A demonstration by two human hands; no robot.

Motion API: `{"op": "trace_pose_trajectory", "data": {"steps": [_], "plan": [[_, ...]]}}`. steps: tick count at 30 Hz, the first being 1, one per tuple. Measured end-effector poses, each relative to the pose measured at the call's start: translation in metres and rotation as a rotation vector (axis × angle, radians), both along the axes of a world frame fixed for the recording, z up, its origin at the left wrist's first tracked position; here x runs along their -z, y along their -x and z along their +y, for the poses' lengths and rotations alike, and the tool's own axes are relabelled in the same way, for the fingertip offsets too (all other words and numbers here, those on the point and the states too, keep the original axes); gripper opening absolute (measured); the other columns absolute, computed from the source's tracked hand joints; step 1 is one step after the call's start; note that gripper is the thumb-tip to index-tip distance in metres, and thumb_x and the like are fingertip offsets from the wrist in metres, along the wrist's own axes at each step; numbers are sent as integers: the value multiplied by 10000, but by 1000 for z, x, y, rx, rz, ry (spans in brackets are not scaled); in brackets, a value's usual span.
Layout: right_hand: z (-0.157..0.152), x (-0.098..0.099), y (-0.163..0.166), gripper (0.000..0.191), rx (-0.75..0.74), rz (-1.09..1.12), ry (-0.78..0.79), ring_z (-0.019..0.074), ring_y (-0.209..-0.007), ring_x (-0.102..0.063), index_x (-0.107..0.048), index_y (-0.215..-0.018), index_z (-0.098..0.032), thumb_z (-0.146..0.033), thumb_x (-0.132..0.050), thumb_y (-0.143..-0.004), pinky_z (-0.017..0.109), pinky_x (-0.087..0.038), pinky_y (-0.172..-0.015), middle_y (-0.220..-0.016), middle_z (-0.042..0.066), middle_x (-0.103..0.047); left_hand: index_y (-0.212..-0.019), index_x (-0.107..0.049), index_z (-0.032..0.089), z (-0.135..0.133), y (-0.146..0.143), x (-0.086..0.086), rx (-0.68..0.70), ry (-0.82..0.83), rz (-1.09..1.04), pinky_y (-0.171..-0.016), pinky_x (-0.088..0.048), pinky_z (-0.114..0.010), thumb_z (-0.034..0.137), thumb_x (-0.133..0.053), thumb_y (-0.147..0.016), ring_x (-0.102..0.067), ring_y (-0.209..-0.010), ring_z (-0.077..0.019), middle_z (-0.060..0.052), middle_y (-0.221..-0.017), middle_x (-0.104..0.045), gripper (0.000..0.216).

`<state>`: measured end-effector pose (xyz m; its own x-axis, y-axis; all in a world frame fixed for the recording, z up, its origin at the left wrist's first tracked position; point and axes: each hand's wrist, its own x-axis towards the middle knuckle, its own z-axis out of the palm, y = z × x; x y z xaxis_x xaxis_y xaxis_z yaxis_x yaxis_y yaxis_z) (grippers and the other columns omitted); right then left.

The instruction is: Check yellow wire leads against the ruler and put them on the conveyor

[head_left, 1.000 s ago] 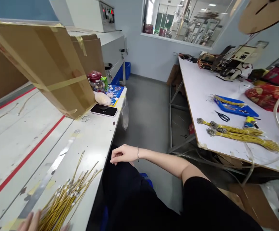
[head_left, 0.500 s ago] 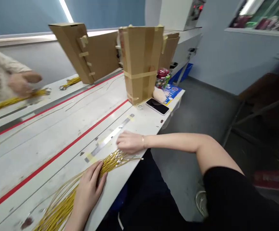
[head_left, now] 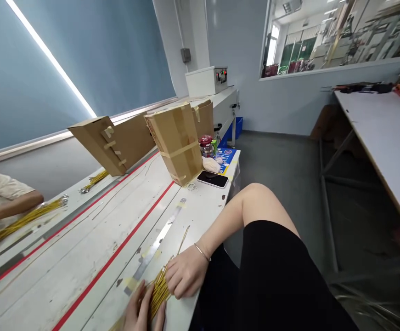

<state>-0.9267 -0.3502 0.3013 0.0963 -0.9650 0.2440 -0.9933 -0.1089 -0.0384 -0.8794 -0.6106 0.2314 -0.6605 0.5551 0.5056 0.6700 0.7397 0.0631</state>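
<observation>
Wires [head_left: 158,290], yellow and bunched, lie at the near table [head_left: 82,257] edge between our hands. Our left hand [head_left: 143,312] presses flat on the bundle, fingers spread, while our right hand [head_left: 185,275] cups its tips, curled loosely around them. We judge the gathering half done: one strand [head_left: 183,238] strays outward. Beyond stand a phone [head_left: 212,179] and boxes [head_left: 175,140]; a co-worker's arm [head_left: 10,204] holds another bundle [head_left: 24,220].
</observation>
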Motion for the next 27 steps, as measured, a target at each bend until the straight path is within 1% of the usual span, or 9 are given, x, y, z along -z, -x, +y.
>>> {"op": "trace_pose_trajectory", "data": {"steps": [2,5,8,10,13,18,21,24,27], "plan": [[-1,-3,0,139,225,-148,34,153,-922,-589,-627,-730,-254,-318,-673,-845,282,-375,-887,-915,12,-708,-1410,-459,287,4,-8,-7,21,42,-52,-1007,-496,-504,332,-492,-948,-656,-1131,-301,-97,-1312,-636,466],[0,-8,12,140,829,-370,158,194,-911,-564,-589,-684,-201,-253,-669,-786,365,-354,-943,-824,38,-672,-1403,-493,221,10,-21,-19,-34,33,-101,-1105,-382,-571,309,-467,-973,-581,-1261,-311,-125,-1331,-638,439],[4,-2,43,188,967,-450,236,231,-899,-554,-615,-776,-149,-212,-475,-883,424,-383,-881,-872,120,-663,-1434,-466,160,5,-26,-26,-103,78,-186,-1113,-356,-604,349,-479,-971,-491,-1349,-336,-165,-1429,-552,501],[5,8,65,244,966,-521,250,206,-819,-562,-620,-799,-142,-239,-428,-913,366,-426,-783,-842,117,-654,-1452,-440,143,-4,-27,-28,-138,81,-230,-1098,-393,-573,347,-491,-968,-503,-1330,-324,-167,-1423,-554,528],[2,19,80,257,851,-657,186,168,-752,-579,-646,-841,-150,-329,-481,-923,302,-457,-692,-841,81,-656,-1399,-509,173,-18,-34,-27,-187,25,-246,-997,-496,-461,303,-482,-985,-596,-1163,-272,-136,-1288,-635,434],[-33,16,73,286,540,-966,-18,159,-809,-577,-689,-946,-190,-458,-617,-879,305,-480,-729,-952,62,-638,-1329,-574,184,-32,-48,-27,-246,-14,-258,-864,-512,-401,273,-471,-1004,-602,-978,-242,-119,-1103,-669,352],[-57,17,61,240,436,-892,-94,195,-878,-553,-676,-951,-210,-433,-641,-873,353,-468,-793,-934,64,-625,-1286,-593,173,-33,-48,-29,-247,-22,-259,-828,-502,-396,268,-463,-1007,-594,-930,-234,-114,-1065,-677,322],[-69,23,50,182,437,-828,-34,198,-856,-537,-632,-853,-211,-374,-587,-919,371,-452,-805,-879,60,-617,-1250,-599,158,-32,-45,-31,-251,-47,-275,-809,-501,-391,284,-466,-1007,-593,-906,-232,-106,-1050,-685,305],[-68,27,45,210,493,-949,98,164,-752,-541,-605,-850,-209,-383,-544,-950,322,-458,-704,-831,43,-613,-1282,-563,148,-34,-45,-32,-244,-136,-317,-825,-513,-397,316,-499,-992,-607,-930,-232,-108,-1076,-682,341]]}}
